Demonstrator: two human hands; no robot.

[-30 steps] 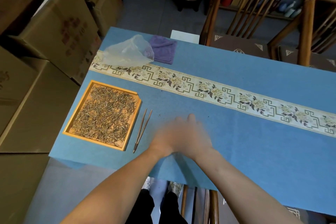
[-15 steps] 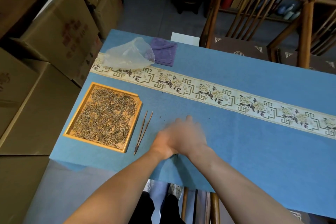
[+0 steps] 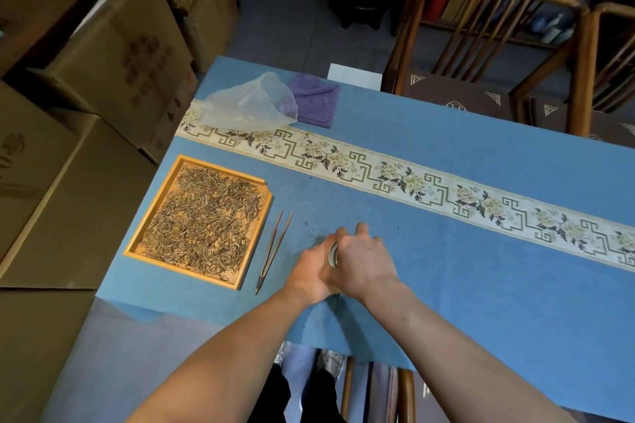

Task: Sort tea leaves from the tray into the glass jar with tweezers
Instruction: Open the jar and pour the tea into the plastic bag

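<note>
A yellow wooden tray (image 3: 256,233) full of dry tea leaves (image 3: 202,220) lies at the table's near left. Brown tweezers (image 3: 273,249) lie on the blue cloth just right of the tray, untouched. Both hands are clasped together over the glass jar, of which only a metal rim or lid (image 3: 332,254) shows between them. My left hand (image 3: 311,273) wraps the jar from the left. My right hand (image 3: 364,259) covers its top from the right. The jar's body is hidden.
A crumpled clear plastic bag (image 3: 247,103) and a folded purple cloth (image 3: 318,101) sit at the far left of the table. A patterned runner (image 3: 429,187) crosses the blue tablecloth. Cardboard boxes (image 3: 113,55) stand left; wooden chairs (image 3: 498,45) stand behind.
The hands were blurred with motion over the same spot and are now still and sharp, with the jar's metal rim showing between them. Tray and tweezers have not moved.
</note>
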